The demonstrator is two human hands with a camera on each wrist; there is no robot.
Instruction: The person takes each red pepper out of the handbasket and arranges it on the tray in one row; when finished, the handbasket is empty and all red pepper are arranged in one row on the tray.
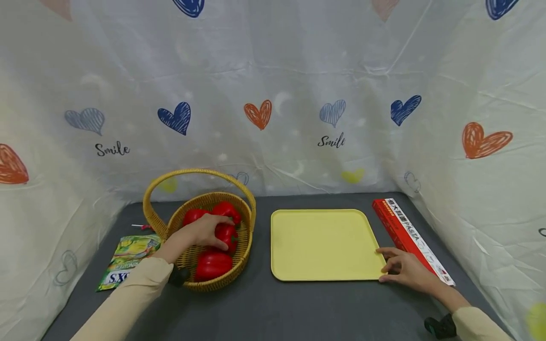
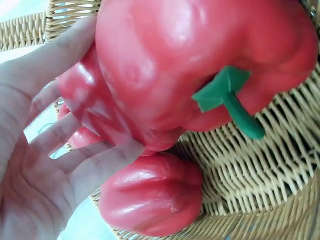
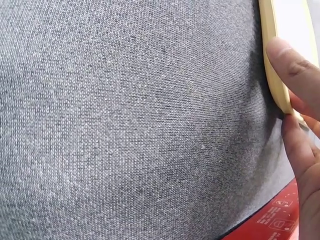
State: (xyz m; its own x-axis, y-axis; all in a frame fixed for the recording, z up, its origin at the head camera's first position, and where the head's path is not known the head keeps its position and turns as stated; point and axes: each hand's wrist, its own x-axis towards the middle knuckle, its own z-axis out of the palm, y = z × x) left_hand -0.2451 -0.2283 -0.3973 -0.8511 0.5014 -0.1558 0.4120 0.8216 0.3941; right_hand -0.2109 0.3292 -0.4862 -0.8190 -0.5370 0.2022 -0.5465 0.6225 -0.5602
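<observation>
In the head view a yellow wicker basket (image 1: 245, 258) with a tall handle holds several red bell peppers. My left hand (image 1: 204, 231) reaches into it and grips the middle-right bell pepper (image 1: 227, 235), thumb on the near side and fingers on the far side. Close to the left wrist camera, another bell pepper (image 2: 200, 50) with a green stem partly hides the held one (image 2: 87, 95). A flat yellow tray (image 1: 324, 244) lies to the right of the basket. With thumb and fingertips, my right hand (image 1: 405, 270) pinches the tray's near right corner.
A red pasta box (image 1: 411, 237) lies at a slant beyond the right hand. Left of the basket are a green and yellow packet (image 1: 128, 260) and a small red and white item (image 1: 142, 227). A printed curtain (image 1: 290, 156) hangs around the dark grey table (image 1: 273, 312).
</observation>
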